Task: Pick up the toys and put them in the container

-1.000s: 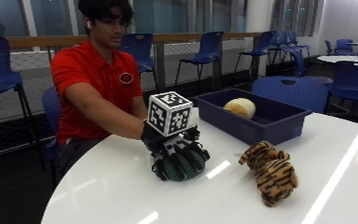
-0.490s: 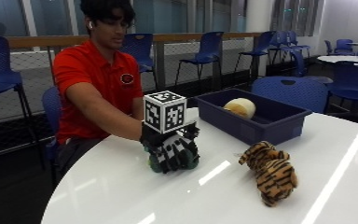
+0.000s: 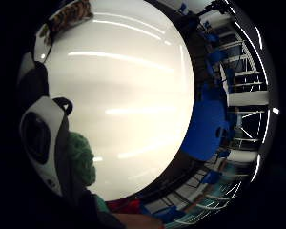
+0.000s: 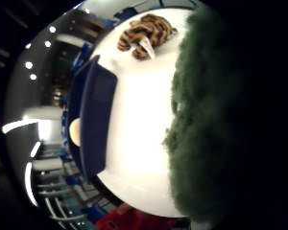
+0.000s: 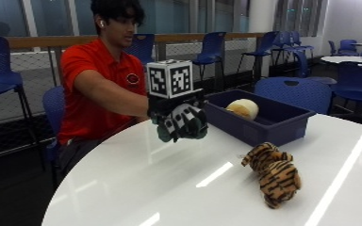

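Green and fuzzy, a plush toy [image 5: 168,132] is gripped in the gloved right hand [image 5: 180,121], raised above the white desk [image 5: 168,188] at frame centre, left of the blue container [image 5: 262,120]; a striped tiger toy [image 5: 274,173] lies lower right.

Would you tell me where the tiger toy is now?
In the outside view the tiger toy lies on the white table, just in front of the blue container.

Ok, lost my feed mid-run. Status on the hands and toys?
Right hand grips green toy, lifted off table. Tiger toy on table. Cream toy in blue container. Path clear.
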Tool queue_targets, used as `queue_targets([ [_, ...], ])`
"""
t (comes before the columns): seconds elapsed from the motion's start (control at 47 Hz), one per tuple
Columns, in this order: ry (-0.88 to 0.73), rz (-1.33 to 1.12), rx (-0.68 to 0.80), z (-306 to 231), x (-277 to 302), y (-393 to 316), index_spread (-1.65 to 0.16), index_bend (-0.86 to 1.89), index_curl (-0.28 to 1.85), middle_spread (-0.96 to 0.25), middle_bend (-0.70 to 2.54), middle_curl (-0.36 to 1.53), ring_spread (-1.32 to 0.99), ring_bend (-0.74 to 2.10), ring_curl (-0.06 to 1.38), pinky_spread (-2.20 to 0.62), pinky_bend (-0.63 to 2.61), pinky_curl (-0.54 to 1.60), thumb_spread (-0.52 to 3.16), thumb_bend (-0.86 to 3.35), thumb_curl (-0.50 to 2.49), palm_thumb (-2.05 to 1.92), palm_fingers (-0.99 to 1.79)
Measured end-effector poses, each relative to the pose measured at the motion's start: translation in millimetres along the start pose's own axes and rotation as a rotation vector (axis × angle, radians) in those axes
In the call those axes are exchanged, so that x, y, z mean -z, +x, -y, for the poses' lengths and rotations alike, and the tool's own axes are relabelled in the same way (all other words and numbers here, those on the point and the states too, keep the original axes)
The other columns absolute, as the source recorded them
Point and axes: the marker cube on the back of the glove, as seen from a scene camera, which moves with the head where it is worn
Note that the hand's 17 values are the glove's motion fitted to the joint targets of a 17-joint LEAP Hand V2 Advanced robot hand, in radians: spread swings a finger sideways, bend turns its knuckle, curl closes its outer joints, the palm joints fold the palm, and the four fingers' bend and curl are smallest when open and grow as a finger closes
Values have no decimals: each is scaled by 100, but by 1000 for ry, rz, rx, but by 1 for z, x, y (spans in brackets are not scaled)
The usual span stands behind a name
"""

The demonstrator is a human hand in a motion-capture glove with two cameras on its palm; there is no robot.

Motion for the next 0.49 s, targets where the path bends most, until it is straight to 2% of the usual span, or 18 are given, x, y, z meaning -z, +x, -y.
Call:
queue_targets([
  [0.192,24,15,49,16,43,-56,-45,42,42,-51,88,76,-47,124,63,-41,111,47,65,28,85,71,101],
  [0.49,53,82,273,22,97,-222,-46,47,55,-54,87,89,-47,125,65,-41,116,49,50,27,96,68,90],
])
